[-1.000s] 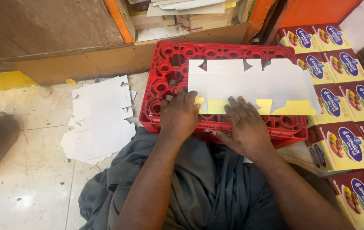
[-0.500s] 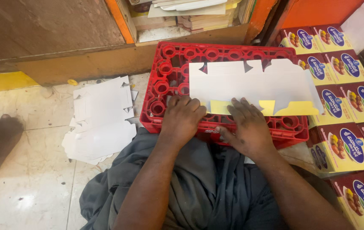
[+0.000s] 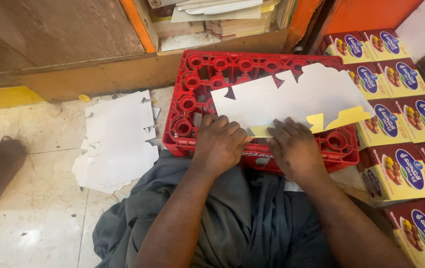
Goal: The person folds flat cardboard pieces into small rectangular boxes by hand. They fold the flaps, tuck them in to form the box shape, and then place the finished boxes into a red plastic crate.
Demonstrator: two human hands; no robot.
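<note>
Both hands press down on a flat white carton blank (image 3: 292, 99) that lies across an upturned red plastic crate (image 3: 192, 79); the left hand (image 3: 221, 144) rests at the blank's near left edge, its fingers (image 3: 217, 124) curled and bent at the knuckles, their tips on the card; the right hand (image 3: 295, 149) sits just beside it, its fingers (image 3: 284, 130) spread flat and lying on the blank's near edge, clasping nothing; between the two sets of fingers a narrow yellow strip of the blank shows, and beyond the right fingers more yellow flaps (image 3: 344, 118) turn up; the blank stretches away from the fingers toward the far right of the crate; well left of the left fingers, on the pale tiled floor (image 3: 38, 134), lies a loose stack of white blanks (image 3: 115, 144); right of the right fingers stand rows of finished red and yellow boxes (image 3: 401, 164); under the forearms spreads grey cloth (image 3: 222, 223).
</note>
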